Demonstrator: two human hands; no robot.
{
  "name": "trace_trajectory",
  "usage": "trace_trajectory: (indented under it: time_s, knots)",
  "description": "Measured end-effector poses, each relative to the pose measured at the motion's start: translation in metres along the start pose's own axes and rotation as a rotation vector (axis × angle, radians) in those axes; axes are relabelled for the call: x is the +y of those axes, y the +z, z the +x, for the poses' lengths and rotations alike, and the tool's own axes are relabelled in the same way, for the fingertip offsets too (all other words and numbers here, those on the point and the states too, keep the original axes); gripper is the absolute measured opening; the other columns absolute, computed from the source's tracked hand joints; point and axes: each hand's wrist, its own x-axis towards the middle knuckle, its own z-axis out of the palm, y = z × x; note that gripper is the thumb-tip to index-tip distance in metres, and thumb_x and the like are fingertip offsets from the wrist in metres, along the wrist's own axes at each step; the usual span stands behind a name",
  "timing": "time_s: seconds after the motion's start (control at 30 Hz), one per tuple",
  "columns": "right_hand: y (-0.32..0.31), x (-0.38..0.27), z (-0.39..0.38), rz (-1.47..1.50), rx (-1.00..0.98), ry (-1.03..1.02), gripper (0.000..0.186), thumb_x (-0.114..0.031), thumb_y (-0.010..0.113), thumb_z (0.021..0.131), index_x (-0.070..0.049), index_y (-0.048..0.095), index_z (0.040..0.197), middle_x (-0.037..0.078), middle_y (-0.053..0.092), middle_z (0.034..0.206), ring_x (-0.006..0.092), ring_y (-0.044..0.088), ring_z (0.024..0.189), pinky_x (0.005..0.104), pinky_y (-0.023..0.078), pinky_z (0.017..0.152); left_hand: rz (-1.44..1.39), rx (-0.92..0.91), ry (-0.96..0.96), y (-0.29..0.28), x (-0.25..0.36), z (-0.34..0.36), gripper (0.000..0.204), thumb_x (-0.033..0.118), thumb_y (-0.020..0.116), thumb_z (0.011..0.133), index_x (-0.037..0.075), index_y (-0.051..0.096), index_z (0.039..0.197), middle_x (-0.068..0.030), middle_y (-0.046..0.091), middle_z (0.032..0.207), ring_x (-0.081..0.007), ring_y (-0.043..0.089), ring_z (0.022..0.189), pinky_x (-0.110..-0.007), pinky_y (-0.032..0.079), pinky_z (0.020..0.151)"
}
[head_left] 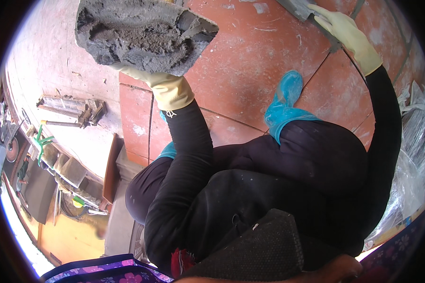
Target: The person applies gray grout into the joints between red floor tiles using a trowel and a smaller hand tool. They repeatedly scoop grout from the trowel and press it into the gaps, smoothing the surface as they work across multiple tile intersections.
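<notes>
In cream rubber gloves, my left hand [167,89] supports a mortar board [82,28] from below, at the upper left. Wet grey mortar [137,40] is heaped over its top, and most of my left fingers are hidden beneath it. At the upper right, my right hand [348,34] is closed at the edge of a flat grey trowel-like tool [296,8], low over a joint between red floor tiles [250,70]. The frame's edge cuts off that tool, so its exact shape is unclear.
My teal-covered boots [290,92] stand on the dusty tiles. Clear plastic sheeting [406,184] lies at the right. On the left are a metal-and-wood piece [75,111], a brown board on edge [110,167], and a clutter of blocks [71,170] and tools.
</notes>
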Motion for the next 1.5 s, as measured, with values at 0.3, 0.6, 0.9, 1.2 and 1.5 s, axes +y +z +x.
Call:
trace_trajectory:
  time_s: [0.3, 0.6, 0.9, 1.2, 1.5]
  knots:
    - [0.024, 0.059, -0.017, -0.012, -0.043, 0.004, 0.044, -0.036, 0.052, 0.103, -0.027, 0.051, 0.147, 0.018, 0.07, 0.114, 0.0369, 0.067, 0.104, 0.0442, 0.051, 0.092, 0.053, 0.0, 0.005, 0.003, 0.001, -0.001, 0.104, 0.082, 0.045, 0.086, 0.016, 0.016, 0.161, -0.0234, 0.019, 0.164, -0.0525, 0.021, 0.148, -0.068, 0.019, 0.12]
    - [0.02, 0.088, -0.038, -0.157, -0.029, -0.01, 0.044, -0.037, 0.051, 0.103, -0.031, 0.051, 0.146, 0.018, 0.071, 0.107, 0.0368, 0.067, 0.098, 0.0444, 0.052, 0.089, 0.097, 0.005, 0.007, 0.004, 0.003, -0.002, 0.104, 0.082, 0.044, 0.087, 0.016, 0.016, 0.161, -0.023, 0.018, 0.164, -0.0526, 0.02, 0.148, -0.068, 0.019, 0.12]
    - [-0.01, -0.015, 0.013, 0.088, 0.157, -0.159, 0.041, -0.034, 0.053, 0.102, -0.014, 0.059, 0.137, 0.023, 0.07, 0.103, 0.0416, 0.067, 0.094, 0.0494, 0.051, 0.088, 0.103, -0.003, 0.003, 0.007, -0.002, 0.003, 0.104, 0.082, 0.043, 0.087, 0.016, 0.016, 0.161, -0.0227, 0.018, 0.164, -0.0526, 0.02, 0.148, -0.069, 0.018, 0.121]
    - [-0.025, -0.061, 0.026, -0.046, 0.121, -0.063, 0.04, -0.034, 0.05, 0.102, -0.023, 0.058, 0.14, 0.022, 0.071, 0.101, 0.043, 0.067, 0.093, 0.0524, 0.051, 0.087, 0.16, 0.0, 0.017, 0.009, 0.0, 0.001, 0.103, 0.082, 0.042, 0.087, 0.016, 0.016, 0.161, -0.0223, 0.018, 0.164, -0.0527, 0.019, 0.148, -0.069, 0.017, 0.121]
    - [0.015, 0.008, 0.01, -0.202, 0.079, -0.049, 0.042, -0.039, 0.05, 0.103, -0.028, 0.054, 0.143, 0.019, 0.07, 0.107, 0.0387, 0.067, 0.1, 0.0465, 0.052, 0.086, 0.165, -0.016, 0.016, 0.008, 0.002, 0.002, 0.103, 0.082, 0.042, 0.087, 0.016, 0.016, 0.161, -0.0219, 0.018, 0.165, -0.0527, 0.019, 0.148, -0.069, 0.017, 0.121]
